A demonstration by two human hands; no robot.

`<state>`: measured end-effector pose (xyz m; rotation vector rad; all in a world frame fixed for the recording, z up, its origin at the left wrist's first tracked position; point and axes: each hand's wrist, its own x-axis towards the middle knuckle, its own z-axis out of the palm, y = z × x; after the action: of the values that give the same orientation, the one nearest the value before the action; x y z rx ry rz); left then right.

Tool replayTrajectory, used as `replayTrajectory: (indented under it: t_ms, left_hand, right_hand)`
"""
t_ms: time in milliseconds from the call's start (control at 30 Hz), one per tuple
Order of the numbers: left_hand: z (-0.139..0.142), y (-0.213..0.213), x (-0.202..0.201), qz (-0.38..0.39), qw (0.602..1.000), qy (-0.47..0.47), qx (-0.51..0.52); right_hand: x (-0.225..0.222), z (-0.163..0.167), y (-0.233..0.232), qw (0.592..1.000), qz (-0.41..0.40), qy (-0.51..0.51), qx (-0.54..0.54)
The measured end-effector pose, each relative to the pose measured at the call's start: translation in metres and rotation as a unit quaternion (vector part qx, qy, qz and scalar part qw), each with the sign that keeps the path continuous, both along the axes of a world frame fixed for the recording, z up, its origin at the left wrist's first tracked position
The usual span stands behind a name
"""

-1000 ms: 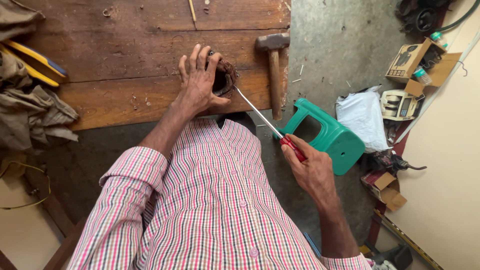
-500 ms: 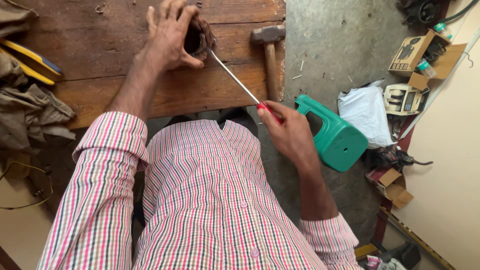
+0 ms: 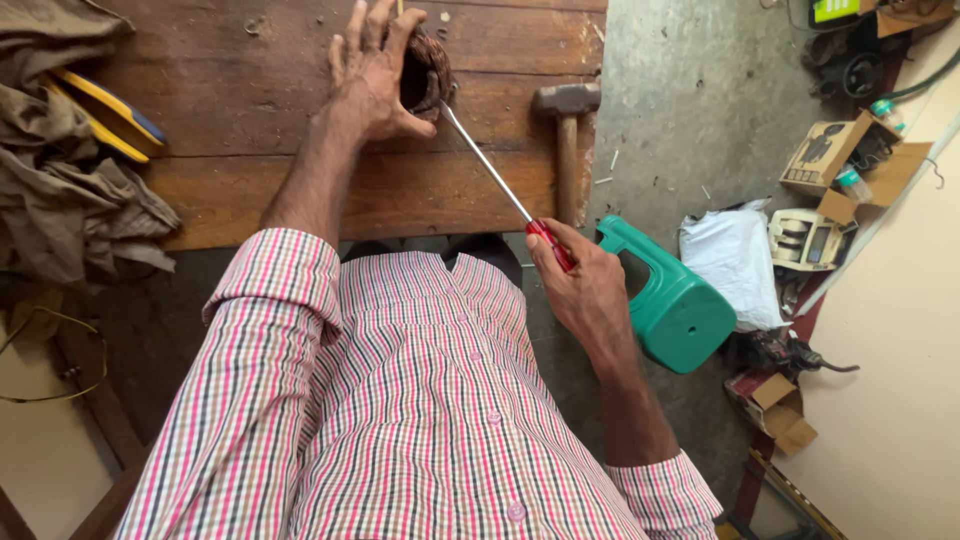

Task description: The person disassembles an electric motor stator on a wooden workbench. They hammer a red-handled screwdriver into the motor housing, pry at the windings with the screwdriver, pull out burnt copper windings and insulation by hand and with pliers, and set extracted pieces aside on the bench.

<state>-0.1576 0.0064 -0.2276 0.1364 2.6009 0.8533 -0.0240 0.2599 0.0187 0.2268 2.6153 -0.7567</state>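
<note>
The left hand (image 3: 372,75) is clamped around a dark, round coil (image 3: 428,72) that sits near the far edge of the bench (image 3: 300,190), fingers curled over its top and thumb underneath. The right hand (image 3: 585,290) is clenched on the red handle of a long screwdriver (image 3: 495,175), well off the near edge, and the shaft runs up at a slant so the tip meets the coil's open side. Whether the tip is inside the windings or only against the rim I cannot tell.

A hammer (image 3: 565,140) lies by the right edge, head toward the far side. A rag (image 3: 70,190) is heaped at the left edge, with a yellow and blue tool (image 3: 105,115) partly under it. A green stool (image 3: 675,300) stands on the floor just beside the right hand.

To my eye the prying goes best with the coil pinned hard against the bench so it cannot roll, and the shaft kept low and pushed in short, steady strokes. The left fingers sit close to the tip; a slip would drive it into them.
</note>
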Motion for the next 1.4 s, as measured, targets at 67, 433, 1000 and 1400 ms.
replayTrajectory:
  t_ms: [67,433,1000,1400]
  left_hand:
    - [0.000,-0.001,-0.001,-0.006,1.000,0.017,0.012]
    - [0.000,0.000,0.000,-0.022,0.998,0.041,0.032]
    - [0.009,0.000,0.000,-0.001,0.995,0.071,0.072]
    - [0.014,-0.005,0.003,0.010,0.991,0.086,0.099]
  right_hand:
    - [-0.005,0.006,-0.003,1.000,-0.007,-0.028,0.008]
    - [-0.033,-0.008,0.021,0.976,-0.073,-0.171,-0.110]
    - [-0.053,0.002,-0.014,0.974,0.205,0.000,0.101]
    - [-0.078,0.015,-0.037,0.977,0.186,-0.032,0.100]
